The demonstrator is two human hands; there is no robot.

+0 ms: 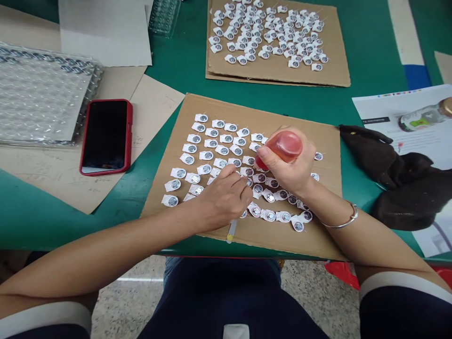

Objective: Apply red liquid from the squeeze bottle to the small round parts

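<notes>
My right hand [298, 172] is wrapped round a red translucent squeeze bottle [288, 145], its rounded end facing up; its lower tip is hidden. Close beside it on the left, my left hand [226, 195] is closed with fingers bent down among the parts; what they hold is hidden. A pale strip with a yellow end [231, 231] sticks out below this hand; whether the hand grips it, I cannot tell. Both hands are over a cardboard sheet [215, 106] bearing rows of small white tabs with round silvery discs [189, 148].
Another cardboard sheet [339, 56] farther back carries many similar parts. At left lie a red-cased phone [107, 136], bubble-like clear trays [38, 103] and paper sheets [106, 33]. To the right are dark brown cloth [406, 188], a printed sheet [374, 106] and a small glass bottle [425, 115].
</notes>
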